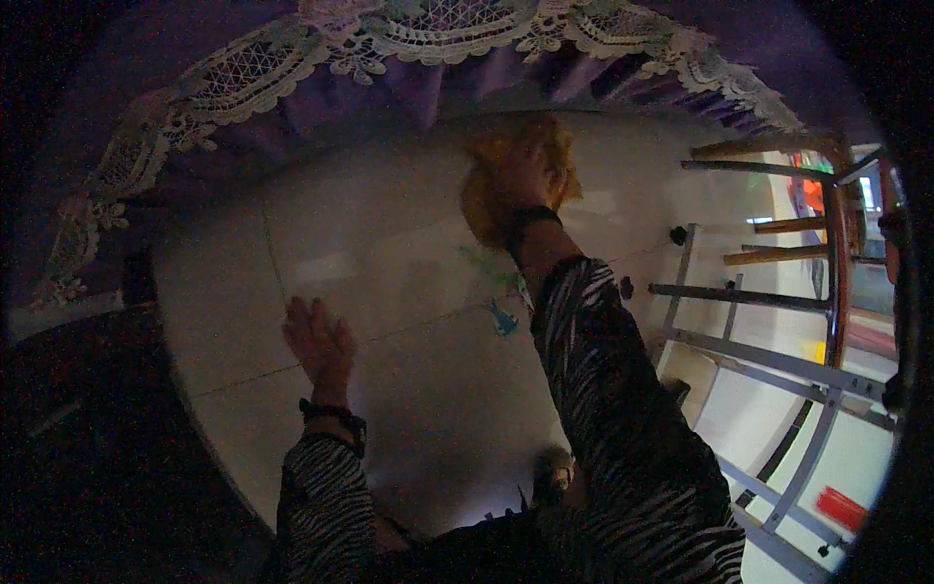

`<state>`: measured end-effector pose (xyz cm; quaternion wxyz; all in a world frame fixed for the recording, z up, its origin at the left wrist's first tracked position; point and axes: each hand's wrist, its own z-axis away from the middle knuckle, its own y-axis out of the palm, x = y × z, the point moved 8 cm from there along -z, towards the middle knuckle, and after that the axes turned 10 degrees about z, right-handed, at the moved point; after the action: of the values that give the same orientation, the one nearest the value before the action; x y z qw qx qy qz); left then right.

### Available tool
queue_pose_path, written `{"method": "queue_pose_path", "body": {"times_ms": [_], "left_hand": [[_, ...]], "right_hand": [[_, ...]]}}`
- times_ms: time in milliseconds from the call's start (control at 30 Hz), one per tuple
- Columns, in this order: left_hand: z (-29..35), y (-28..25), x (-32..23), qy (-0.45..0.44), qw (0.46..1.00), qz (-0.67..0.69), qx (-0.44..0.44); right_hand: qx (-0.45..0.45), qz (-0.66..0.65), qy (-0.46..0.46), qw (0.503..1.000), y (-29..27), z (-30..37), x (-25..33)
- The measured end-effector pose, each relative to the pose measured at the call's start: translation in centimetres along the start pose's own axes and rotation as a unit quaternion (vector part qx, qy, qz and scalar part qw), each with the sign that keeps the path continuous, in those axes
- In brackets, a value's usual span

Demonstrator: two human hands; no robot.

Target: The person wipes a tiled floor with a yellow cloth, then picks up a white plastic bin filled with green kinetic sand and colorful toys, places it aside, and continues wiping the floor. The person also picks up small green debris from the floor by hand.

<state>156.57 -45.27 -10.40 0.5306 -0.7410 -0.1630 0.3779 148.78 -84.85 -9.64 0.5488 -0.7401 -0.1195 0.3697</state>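
Note:
My right hand (533, 180) reaches far forward and presses on a crumpled orange-yellow cloth (484, 200), its fingers curled into the fabric. The cloth lies on the pale tiled floor (389, 234), close to the hanging edge of a purple skirt of fabric (418, 92) with white lace trim. To the left, my left hand (321, 341) is open over the tiles with its fingers apart and nothing in it; whether it touches the floor I cannot tell. A small blue-green scrap (502, 318) sits on the floor between my arms.
Metal frame legs (681, 282) and a wooden chair (832, 263) stand along the right side. Beside the floor at the left is a dark area (88, 428) whose detail I cannot make out. A shoe (553, 472) shows below. The light is dim.

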Motion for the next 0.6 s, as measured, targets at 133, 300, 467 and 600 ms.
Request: {"method": "queue_pose_path", "body": {"times_ms": [133, 300, 467, 600], "left_hand": [[0.2, -2.1, -0.8, 0.045, 0.998, -0.023, -0.032], [-0.2, -3.4, 0.9, -0.02, 1.0, -0.024, 0.002], [1.7, -3.9, 1.5, -0.049, 0.998, 0.045, 0.001], [3.0, -4.4, 0.7, -0.064, 0.998, -0.015, 0.025]], "right_hand": [[0.029, -0.045, 0.006, 0.999, -0.2, 4.8, -4.6], [0.238, 0.021, -0.073, 0.968, -1.8, 9.1, -5.5], [0.136, -0.055, -0.115, 0.982, -5.7, 9.4, -4.4], [0.005, -0.269, -0.127, 0.955, -5.8, 9.0, -3.1]]}}
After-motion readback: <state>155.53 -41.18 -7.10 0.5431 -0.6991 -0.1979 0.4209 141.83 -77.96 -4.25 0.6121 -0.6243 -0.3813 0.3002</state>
